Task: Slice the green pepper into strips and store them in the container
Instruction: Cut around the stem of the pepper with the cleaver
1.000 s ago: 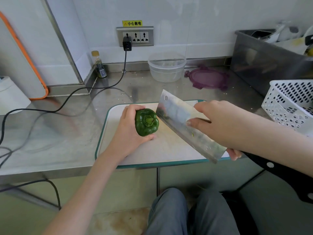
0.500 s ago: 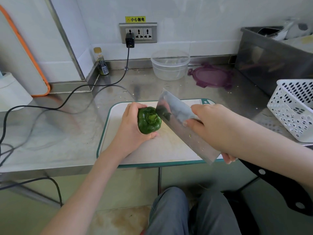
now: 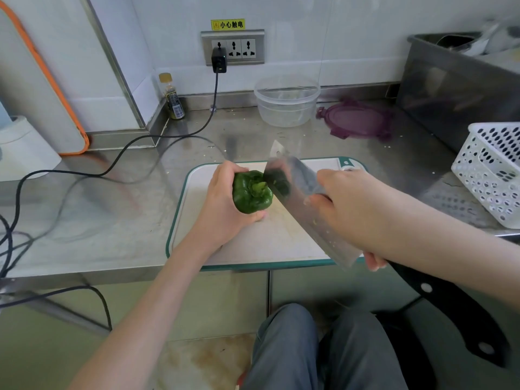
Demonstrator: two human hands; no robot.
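Green pepper (image 3: pixel 251 192) held whole on the cutting board (image 3: pixel 281 237), stem toward the cleaver (image 3: pixel 304 198). Left hand (image 3: pixel 225 204) fingers curled around the pepper. Right hand (image 3: pixel 349 206) fingers gripping the cleaver, blade touching the pepper's right side. Clear container (image 3: pixel 287 104) beyond the board, purple lid (image 3: pixel 357 119) just right of it on the surface (image 3: pixel 84 220).

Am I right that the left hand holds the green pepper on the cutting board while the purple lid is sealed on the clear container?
Not quite. The head view shows the purple lid lying on the counter beside the open clear container. The left hand does hold the green pepper on the cutting board.
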